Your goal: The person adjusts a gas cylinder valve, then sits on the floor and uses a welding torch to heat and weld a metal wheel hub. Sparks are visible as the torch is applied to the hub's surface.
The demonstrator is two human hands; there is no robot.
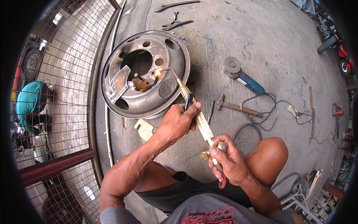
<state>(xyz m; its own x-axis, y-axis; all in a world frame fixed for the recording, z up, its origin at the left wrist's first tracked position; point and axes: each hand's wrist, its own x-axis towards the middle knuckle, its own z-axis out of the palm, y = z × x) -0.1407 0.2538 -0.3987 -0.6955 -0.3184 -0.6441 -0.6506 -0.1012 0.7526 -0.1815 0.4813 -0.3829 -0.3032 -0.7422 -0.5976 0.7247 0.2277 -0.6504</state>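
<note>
A brass gas torch (203, 125) runs between my two hands, its curved tip over a steel wheel rim (149, 106) that lies on the concrete. My left hand (178, 121) is closed around the torch's forward handle. Closed on the valve end, with the thumb by a brass knob, is my right hand (231, 160). A bright flame (158, 72) glows at the tip, against a rusty bracket (141, 84) inside the rim. Beside the bracket, a bare metal plate (118, 84) rests across the rim. A slim black object stands up at my left hand; its kind I cannot tell.
An angle grinder (244, 77), a hammer (238, 107) and cords lie on the right. Locking pliers (177, 25) and a wrench (176, 5) lie beyond the rim. A cut plate (143, 129) is near my left forearm. Left stands a mesh gate (56, 164); a person (31, 102) crouches behind it.
</note>
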